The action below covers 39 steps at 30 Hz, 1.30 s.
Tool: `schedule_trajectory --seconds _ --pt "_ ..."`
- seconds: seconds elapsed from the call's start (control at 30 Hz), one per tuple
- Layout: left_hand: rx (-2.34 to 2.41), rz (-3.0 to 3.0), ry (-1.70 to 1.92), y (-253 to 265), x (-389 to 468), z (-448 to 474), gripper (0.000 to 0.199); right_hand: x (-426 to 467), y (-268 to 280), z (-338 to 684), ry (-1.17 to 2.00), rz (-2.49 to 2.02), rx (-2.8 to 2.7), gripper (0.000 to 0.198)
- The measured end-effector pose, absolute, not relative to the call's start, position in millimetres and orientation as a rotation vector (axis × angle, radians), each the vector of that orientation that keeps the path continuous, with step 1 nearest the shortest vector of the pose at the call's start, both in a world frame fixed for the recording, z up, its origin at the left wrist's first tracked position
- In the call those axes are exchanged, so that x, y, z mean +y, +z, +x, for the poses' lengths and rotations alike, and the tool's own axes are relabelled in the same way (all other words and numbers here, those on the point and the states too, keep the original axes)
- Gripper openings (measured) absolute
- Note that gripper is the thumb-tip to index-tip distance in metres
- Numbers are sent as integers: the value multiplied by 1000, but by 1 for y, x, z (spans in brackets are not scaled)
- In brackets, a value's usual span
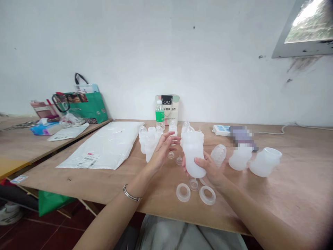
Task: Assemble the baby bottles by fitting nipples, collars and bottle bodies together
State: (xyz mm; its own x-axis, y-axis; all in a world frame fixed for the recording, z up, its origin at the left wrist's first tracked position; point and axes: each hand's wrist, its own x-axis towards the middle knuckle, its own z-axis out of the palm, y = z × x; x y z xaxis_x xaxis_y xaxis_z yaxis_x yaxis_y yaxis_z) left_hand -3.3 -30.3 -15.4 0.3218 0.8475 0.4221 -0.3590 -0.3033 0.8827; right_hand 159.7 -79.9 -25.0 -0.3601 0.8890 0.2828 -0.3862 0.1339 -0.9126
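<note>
A frosted white baby bottle (194, 156) is tilted in my right hand (212, 170), its thumb and fingers wrapped around the lower body. My left hand (163, 149) hovers just left of it with fingers apart, holding nothing. Below the held bottle lie two translucent collar rings (208, 202) and a clear teat (194, 184). Between my hands another small teat (179, 160) rests on the table. Right of my right hand are a clear ribbed cap (218, 155) and two open frosted bottle bodies (264, 162). More frosted bottles (147, 144) stand behind my left hand.
A white mailing bag (104, 142) covers the table's left part. A green-labelled water bottle (160, 116) and a paper bag (173, 107) stand against the wall. A white power strip (221, 130) and a blurred-out object lie at back right. A green bag (90, 107) stands on the left table.
</note>
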Motion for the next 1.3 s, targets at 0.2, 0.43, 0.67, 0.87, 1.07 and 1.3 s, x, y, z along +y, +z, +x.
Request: schedule_trajectory --seconds 0.2,0.43,0.67,0.87,1.07,1.3 --pt "485 1486 1277 -16 -33 -2 60 -77 -24 161 1458 -686 -1376 43" --pt "445 1520 1317 -16 -33 -3 48 -76 -23 163 1157 -821 -1372 43" --pt "325 1710 1300 -12 -39 -9 48 -79 -28 164 1588 -707 -1606 49" --pt "337 1706 1269 -10 -42 -8 60 -81 -26 163 1036 -922 -1637 43" --pt "312 1682 1178 -10 -41 -9 56 -85 -24 163 1542 -737 -1652 51" --pt "299 1690 1191 -12 -42 -9 52 -85 -20 167 1167 -863 -1892 38"
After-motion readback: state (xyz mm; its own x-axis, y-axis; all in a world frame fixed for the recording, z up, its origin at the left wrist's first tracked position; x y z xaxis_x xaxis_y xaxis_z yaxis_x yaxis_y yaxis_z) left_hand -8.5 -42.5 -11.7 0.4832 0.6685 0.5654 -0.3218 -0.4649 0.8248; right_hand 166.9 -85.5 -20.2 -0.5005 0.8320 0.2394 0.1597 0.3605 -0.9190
